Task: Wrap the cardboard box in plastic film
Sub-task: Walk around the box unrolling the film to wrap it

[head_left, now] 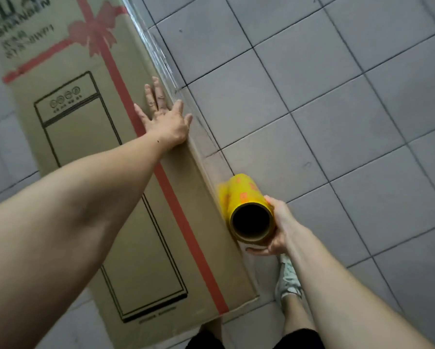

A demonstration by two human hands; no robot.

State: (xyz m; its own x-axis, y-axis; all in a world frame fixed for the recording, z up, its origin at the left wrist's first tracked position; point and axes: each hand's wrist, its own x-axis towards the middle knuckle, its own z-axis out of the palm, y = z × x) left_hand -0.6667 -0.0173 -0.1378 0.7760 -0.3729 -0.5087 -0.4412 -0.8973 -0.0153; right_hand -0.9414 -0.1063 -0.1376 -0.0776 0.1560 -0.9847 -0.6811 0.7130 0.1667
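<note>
Grey tiled floor (pixel 337 96) beneath everything, spreading beyond right hand. Long cardboard box (pixel 90 197) lies flat on it, under left hand, printed with red ribbon and appliance outline. Clear plastic film (pixel 161 56) glints along box edge just beyond left fingertips. Left hand (pixel 164 122) flat, fingers spread, pressing on box top near that edge. Right hand (pixel 278 229) curled around yellow film roll (pixel 246 210), just beside box's side. Grey shoe (pixel 288 280) below right hand.
</note>
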